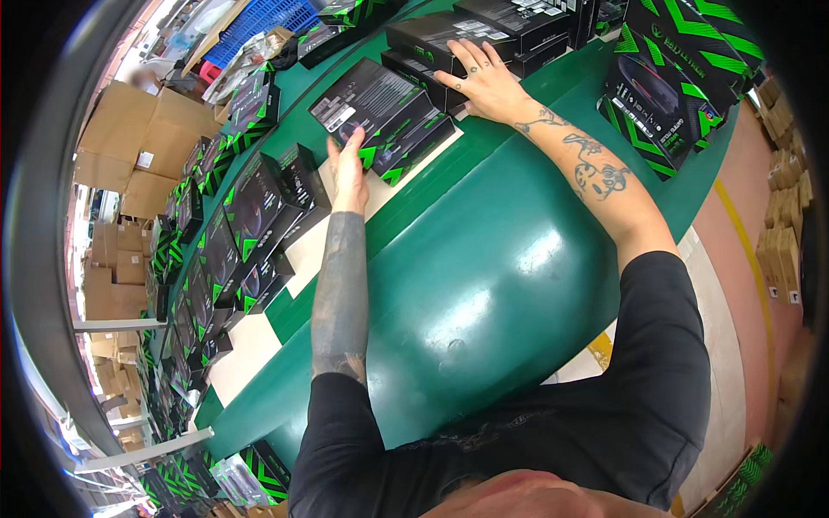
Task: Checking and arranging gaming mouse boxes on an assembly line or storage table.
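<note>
My left hand [348,174] is at the near left corner of a black box [367,97], its thumb on the printed face and its fingers at the side, partly hidden. That box lies tilted over another black-and-green box [416,142]. Further right, my right hand [490,85] rests with spread fingers on the near right part of a larger black box [423,39]. This larger box sits on top of another black box [413,76]. The fingers of my right hand are not wrapped around anything.
Rows of black-and-green boxes [255,207] run along the green table [458,285] to the left. More boxes [648,95] stand at the right. A blue crate [259,30] and open cardboard cartons [142,142] are beyond. A metal rail [155,451] crosses at lower left.
</note>
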Tool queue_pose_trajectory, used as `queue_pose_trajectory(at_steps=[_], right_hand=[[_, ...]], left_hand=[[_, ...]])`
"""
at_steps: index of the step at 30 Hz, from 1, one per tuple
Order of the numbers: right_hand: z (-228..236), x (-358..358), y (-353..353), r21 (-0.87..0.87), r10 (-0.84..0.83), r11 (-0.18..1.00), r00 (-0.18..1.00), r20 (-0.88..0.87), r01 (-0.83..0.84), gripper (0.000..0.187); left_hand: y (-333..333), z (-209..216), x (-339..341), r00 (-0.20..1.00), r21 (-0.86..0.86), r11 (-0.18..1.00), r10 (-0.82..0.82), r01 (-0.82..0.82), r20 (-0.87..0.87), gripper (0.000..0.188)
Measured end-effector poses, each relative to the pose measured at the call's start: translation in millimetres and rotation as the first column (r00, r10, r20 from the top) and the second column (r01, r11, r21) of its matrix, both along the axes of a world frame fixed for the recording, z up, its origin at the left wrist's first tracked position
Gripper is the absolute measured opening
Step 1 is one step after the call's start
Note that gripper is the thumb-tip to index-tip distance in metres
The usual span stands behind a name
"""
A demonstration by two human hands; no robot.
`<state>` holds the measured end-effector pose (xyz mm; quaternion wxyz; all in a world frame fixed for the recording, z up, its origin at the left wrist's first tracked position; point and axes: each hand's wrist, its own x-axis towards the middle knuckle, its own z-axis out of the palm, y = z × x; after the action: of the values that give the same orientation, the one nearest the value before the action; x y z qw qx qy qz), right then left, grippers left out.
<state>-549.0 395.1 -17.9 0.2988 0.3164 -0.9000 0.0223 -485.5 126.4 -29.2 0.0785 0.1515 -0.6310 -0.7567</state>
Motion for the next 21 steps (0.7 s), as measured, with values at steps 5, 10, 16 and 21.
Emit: queue_pose_trajectory(at_steps=[5,10,16,21], right_hand=[[-24.4,-24.8,30.5,0.124,0.095,0.989,0.992,-0.089,-0.083,0.061],[27.6,4.2,28.4,-0.332,0.374,0.911,0.831,0.413,-0.245,0.057],[-22.1,-65.4,35.5,-0.405,-0.132,0.902,0.988,0.075,0.151,0.061],[5.0,-61.0,45.8,-0.47,-0.159,0.874,0.987,-0.029,0.127,0.054]], left_hand=[[-30.3,-0.8,17.8,0.998,-0.237,0.97,-0.043,0.052,0.043,0.09],[-31.9,-7.5,31.1,0.991,-0.231,0.97,-0.095,0.071,-0.095,0.081],[30.5,-31.6,-11.3,0.986,-0.42,0.902,0.038,-0.105,-0.164,0.072],[33.1,-40.3,-14.2,0.969,-0.316,0.942,0.039,-0.118,-0.244,0.092]])
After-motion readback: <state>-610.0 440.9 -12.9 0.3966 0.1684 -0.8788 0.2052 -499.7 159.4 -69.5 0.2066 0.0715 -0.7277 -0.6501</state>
